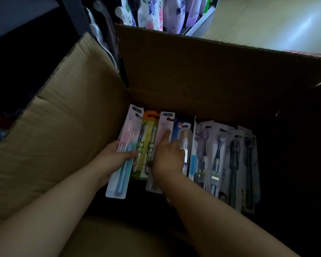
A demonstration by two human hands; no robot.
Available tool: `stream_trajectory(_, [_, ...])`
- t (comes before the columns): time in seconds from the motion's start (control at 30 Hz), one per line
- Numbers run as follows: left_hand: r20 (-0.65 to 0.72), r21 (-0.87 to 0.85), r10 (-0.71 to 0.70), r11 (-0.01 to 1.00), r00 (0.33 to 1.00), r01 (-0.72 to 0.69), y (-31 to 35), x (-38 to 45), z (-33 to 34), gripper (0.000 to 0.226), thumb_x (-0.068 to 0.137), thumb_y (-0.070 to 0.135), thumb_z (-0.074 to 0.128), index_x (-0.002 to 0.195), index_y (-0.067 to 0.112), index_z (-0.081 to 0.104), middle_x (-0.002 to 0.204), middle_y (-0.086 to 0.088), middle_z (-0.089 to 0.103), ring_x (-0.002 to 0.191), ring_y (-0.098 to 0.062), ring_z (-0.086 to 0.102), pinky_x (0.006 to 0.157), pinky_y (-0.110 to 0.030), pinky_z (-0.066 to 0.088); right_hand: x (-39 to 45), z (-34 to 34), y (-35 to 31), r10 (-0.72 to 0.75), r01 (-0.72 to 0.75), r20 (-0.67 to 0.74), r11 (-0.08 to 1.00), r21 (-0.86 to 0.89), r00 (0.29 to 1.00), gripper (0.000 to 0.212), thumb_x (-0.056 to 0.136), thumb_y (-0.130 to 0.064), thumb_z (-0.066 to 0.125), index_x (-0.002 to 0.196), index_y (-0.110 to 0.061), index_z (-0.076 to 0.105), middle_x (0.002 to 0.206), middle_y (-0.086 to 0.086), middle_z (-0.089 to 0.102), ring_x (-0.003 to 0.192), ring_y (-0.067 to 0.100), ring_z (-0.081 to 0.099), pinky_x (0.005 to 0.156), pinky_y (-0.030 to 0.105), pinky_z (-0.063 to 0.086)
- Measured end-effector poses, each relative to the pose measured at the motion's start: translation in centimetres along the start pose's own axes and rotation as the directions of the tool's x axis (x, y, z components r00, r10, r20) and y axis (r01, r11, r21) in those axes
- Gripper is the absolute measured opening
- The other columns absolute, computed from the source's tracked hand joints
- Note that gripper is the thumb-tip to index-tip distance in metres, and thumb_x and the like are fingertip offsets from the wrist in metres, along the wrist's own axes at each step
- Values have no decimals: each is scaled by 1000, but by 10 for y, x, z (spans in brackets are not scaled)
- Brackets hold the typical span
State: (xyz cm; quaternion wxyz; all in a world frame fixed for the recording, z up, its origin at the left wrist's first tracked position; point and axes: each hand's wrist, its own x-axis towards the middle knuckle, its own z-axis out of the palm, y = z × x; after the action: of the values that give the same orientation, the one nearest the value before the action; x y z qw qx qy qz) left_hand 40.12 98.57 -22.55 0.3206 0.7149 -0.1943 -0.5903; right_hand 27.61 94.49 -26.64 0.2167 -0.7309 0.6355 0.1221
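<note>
An open cardboard box holds a row of toothbrush blister packs standing on edge. My left hand grips a pink-and-blue toothbrush pack at the left end of the row, thumb across its front. My right hand reaches onto a second pink pack. Its index finger is stretched up along the card and the other fingers are curled; whether they hold the pack is hidden. Between the two packs stand green-and-orange packs.
Further right in the box stand a blue-white pack, purple and grey packs and dark packs. The left box flap lies open and the far flap stands up. Shelved pouches stand behind the box, with pale floor to the right.
</note>
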Motion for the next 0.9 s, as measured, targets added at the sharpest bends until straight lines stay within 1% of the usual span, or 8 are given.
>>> stream_trajectory(0.17, [-2,-31,-9,999,1000,9,0,-1,0,18,89,4,61,99,19,55,88,-9,64,71,-19,61,55,-27,51,2,-5,8,-27,28,-58,999,19,998,59,94,-18,55,142,1,27,124,14,59,109,28,60,91,35,41])
stream_trajectory(0.27, [-4,-68,-2,998,1000,2,0,0,1,22,92,4,57,111,14,54,87,-9,63,72,-20,61,55,-27,53,0,-16,22,-57,57,-7,967,246,998,36,97,-25,52,127,-6,45,114,11,64,101,30,62,80,34,48])
stream_trajectory(0.37, [26,-129,4,992,1000,0,-2,2,6,28,94,5,54,122,8,55,98,-13,67,88,-28,64,79,-38,53,-12,-29,28,-55,-58,122,646,761,991,36,95,-40,55,121,-16,51,117,7,64,100,23,63,88,37,53])
stream_trajectory(0.43, [82,-247,1,969,997,19,-2,2,16,29,95,10,52,124,8,58,102,-15,71,92,-29,67,83,-40,54,-29,-33,23,-105,-243,293,338,909,950,30,96,-41,51,122,-26,48,118,0,63,101,19,61,94,35,50])
stream_trajectory(0.47, [116,-309,-9,950,993,44,0,0,21,28,95,17,52,120,9,61,100,-14,72,88,-27,70,79,-38,56,-39,-32,20,-122,-272,318,293,917,940,29,97,-43,47,123,-30,45,115,-2,60,102,18,60,95,35,49])
stream_trajectory(0.6, [185,-328,-31,940,982,92,-2,-5,40,41,80,42,62,114,19,63,102,-10,73,96,-23,69,77,-34,53,-60,-23,13,-115,-37,121,552,833,986,40,99,-47,38,125,-18,48,114,4,62,102,21,61,88,35,52])
stream_trajectory(0.77, [141,-272,6,962,990,33,-7,-7,39,25,89,9,60,114,13,63,97,-16,72,86,-27,68,68,-34,58,-65,-28,37,-296,170,70,707,686,953,27,100,-38,40,99,-16,57,83,1,61,74,16,59,69,33,50])
stream_trajectory(0.9, [144,-247,-24,967,989,59,-7,-4,30,21,90,4,57,109,14,59,97,-17,71,81,-26,68,62,-32,60,-56,-31,95,69,-25,-40,753,658,997,17,98,-27,48,115,-23,49,105,-1,59,79,7,57,56,20,46])
